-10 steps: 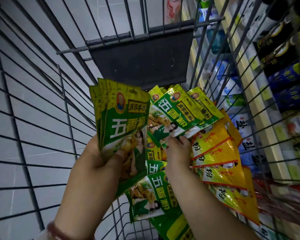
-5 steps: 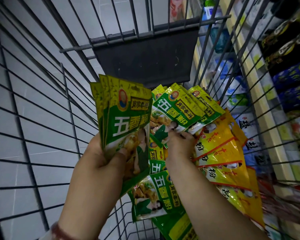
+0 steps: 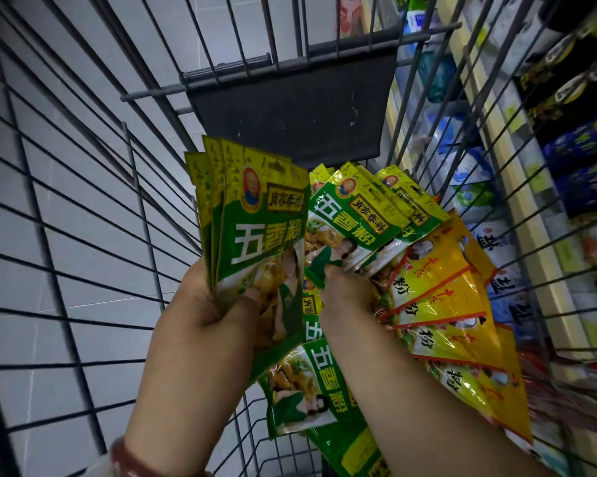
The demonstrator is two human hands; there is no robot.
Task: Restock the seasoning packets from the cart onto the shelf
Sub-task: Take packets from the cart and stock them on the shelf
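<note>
My left hand (image 3: 207, 325) grips an upright stack of several green seasoning packets (image 3: 255, 215) over the wire cart (image 3: 83, 235). Just to its right, my right hand (image 3: 348, 294) pinches the lower edge of a fanned bunch of the same green packets (image 3: 362, 215) lying in the cart. More green packets (image 3: 307, 387) lie below both hands. A row of yellow seasoning packets (image 3: 445, 304) overlaps along the cart's right side. The shelf (image 3: 496, 160) runs past the cart on the right.
A dark folded child-seat flap (image 3: 297, 111) hangs at the cart's far end. The shelf holds blue and white bags (image 3: 469, 173) and dark packets (image 3: 572, 98) higher up. Grey floor tiles show through the cart's left wall.
Both hands have shifted slightly toward the cart's far end. My right hand has closed tighter on the fanned green bunch, drawing it nearer the stack in my left hand.
</note>
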